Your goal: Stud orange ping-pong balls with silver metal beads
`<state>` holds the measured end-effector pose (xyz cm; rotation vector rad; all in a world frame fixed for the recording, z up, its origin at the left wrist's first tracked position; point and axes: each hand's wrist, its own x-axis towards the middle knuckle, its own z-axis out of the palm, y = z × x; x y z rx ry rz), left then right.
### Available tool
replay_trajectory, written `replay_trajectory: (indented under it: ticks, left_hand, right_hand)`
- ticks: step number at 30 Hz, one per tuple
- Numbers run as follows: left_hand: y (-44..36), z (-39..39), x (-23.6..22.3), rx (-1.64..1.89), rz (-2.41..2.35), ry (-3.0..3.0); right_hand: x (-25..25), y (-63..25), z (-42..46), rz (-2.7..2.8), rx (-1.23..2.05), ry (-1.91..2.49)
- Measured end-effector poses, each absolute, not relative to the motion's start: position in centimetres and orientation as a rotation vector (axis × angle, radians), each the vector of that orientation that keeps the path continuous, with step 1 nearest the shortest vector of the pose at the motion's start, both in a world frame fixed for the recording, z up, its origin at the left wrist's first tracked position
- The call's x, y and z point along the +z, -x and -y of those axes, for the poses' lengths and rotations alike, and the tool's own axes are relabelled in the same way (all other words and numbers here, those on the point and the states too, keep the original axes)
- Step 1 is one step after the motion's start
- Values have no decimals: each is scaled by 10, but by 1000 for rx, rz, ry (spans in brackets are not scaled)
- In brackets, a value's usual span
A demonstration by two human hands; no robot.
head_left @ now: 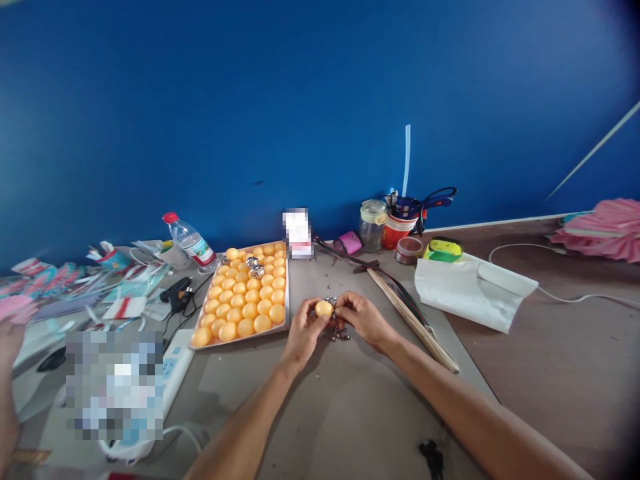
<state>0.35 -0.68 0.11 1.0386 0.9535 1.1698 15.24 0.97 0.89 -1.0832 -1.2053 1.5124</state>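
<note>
An orange table tennis ball [324, 309] is gripped between the thumb and fingers of my left hand [303, 333]. The fingers of my right hand [361, 316] are pinched together at the ball's right side; whatever they hold is too small to make out. Small shiny metal pieces [340, 335] lie on the table just below the ball, and more silver bits show behind it. To the left stands a shallow box [289, 293] full of orange balls [250, 311]. On top of them rest silver-studded pieces [257, 269].
A water bottle [193, 243], black glue gun [176, 291] and white power strip [176, 360] are on the left. Wooden sticks [413, 320] and white sheet [465, 290] lie right. A jar [373, 227] stands behind. Another person's hand [10, 340] shows at the left edge.
</note>
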Motion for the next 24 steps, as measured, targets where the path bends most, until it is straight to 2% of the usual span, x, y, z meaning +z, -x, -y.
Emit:
replay_trajectory:
  ticks: [12,15,19,24]
  left_hand:
    - [-8,6,1,1177,-882,-956]
    - [-6,1,2,1164,-777,-801]
    - [0,-5,4,1200,-705,-643]
    - [2,-5,6,1179,-640,-595]
  right_hand:
    - [1,-154,-15,1296,1412,1106]
    - [-5,-167,-25,1361,1174,1179]
    - [-16,-191,-40,1456,635,1368]
    - [-25,-200,-45,1503,488,1414]
